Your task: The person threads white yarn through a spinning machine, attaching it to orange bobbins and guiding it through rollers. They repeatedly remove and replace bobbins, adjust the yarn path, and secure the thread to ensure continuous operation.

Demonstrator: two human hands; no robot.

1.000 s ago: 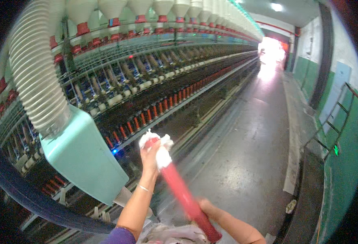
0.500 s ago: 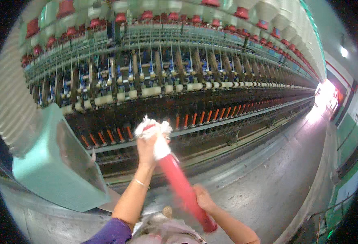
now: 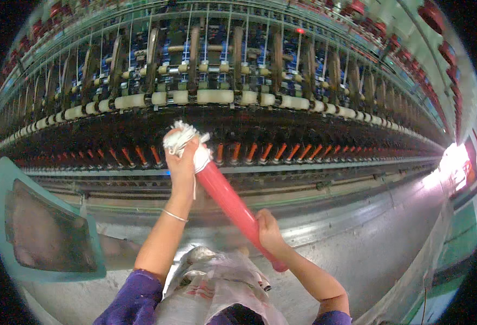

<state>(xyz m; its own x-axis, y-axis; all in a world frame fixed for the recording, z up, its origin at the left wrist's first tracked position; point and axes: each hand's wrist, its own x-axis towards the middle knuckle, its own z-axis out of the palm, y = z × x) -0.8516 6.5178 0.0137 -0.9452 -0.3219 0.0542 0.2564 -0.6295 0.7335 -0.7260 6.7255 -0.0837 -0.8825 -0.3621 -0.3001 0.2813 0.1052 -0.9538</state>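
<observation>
A long red tube (image 3: pixel 226 196) slants across the middle, its upper end toward the machine and its lower end near my body on the right. White yarn or cloth strips (image 3: pixel 186 137) are bunched and wrapped around its upper end. My left hand (image 3: pixel 182 167) is closed around this white wrapping, with the fingers partly hidden behind it. Lower down, my right hand (image 3: pixel 270 232) grips the red tube close to its bottom end. Behind the tube's top stands a row of orange spindles (image 3: pixel 251 153) on the spinning frame; the tube appears apart from them.
Pale rollers (image 3: pixel 214 97) run along the spinning frame above the spindles, and a long rail (image 3: pixel 346 163) lies below. At the left is a green-framed housing (image 3: pixel 99 254) with a dark panel. Grey floor (image 3: pixel 352 238) stretches toward a bright opening at the far right.
The view has turned, so the machine faces me more squarely and the green housing sits farther left. Both hands keep hold of the tube, its wrapped end now a little higher and farther left in view.
</observation>
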